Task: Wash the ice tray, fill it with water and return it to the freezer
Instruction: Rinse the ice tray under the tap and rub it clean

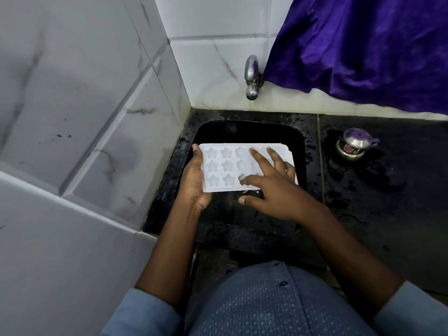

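The left hand (194,183) is gripping the ice tray's (223,166) left edge over the sink (249,132); the right hand (274,185), fingers spread, is rubbing its moulds — washing seems underway, tap (252,78) dry, filling and freezing remaining.

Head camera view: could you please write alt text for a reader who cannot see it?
A person's left hand grips the left end of a white ice tray with star-shaped moulds over a black sink, while the right hand rests spread fingers on it. A metal tap sits on the tiled wall above.
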